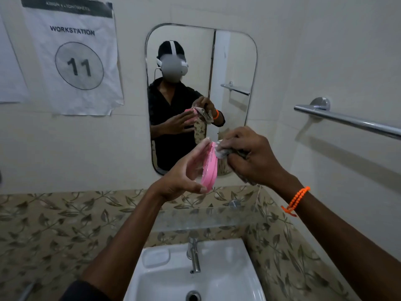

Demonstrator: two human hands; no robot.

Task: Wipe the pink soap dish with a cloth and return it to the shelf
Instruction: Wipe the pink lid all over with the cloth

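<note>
The pink soap dish [210, 168] stands on edge in the air in front of the mirror, gripped between the thumb and fingers of my left hand [183, 174]. My right hand [251, 157] is closed around a crumpled patterned cloth [223, 152] and presses it against the dish's upper right face. Most of the cloth is hidden inside my fist. A glass shelf [191, 218] runs along the wall below my hands, above the sink.
A white sink [227, 276] with a chrome tap [193, 255] lies below. The mirror [234, 61] reflects a person wearing a headset. A chrome towel bar [347, 120] juts from the right wall. A paper sign [73, 57] hangs at the left.
</note>
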